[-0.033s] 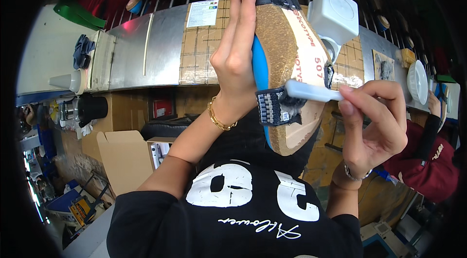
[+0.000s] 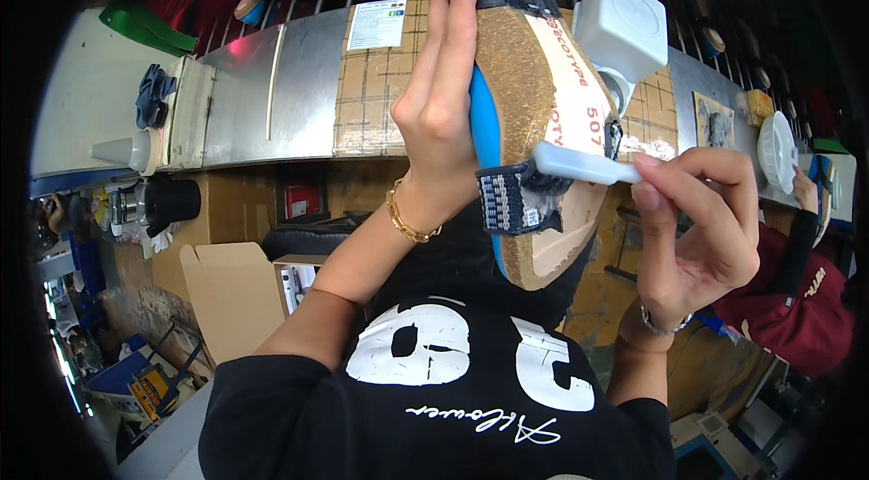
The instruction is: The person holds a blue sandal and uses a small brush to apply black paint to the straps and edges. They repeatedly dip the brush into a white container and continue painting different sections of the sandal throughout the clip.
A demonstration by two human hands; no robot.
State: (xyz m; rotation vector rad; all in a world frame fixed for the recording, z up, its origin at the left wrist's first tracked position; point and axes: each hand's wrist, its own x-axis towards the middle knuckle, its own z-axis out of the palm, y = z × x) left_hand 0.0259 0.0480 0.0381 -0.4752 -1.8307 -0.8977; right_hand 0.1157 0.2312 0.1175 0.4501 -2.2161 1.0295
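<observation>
The raised sandal sole [image 2: 534, 109] is blocking the middle of the view, with the left hand [image 2: 444, 100] closing off its left side. The white square container [image 2: 625, 28] is crowding the sole's upper right. Left of the hand, the metal bench surface [image 2: 272, 91] is lying open. A co-worker's red sleeve [image 2: 797, 299] is occupying the right edge.

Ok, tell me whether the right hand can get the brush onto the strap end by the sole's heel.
Probably yes: the right hand already has the brush lying across the strap end, nothing between them.
</observation>
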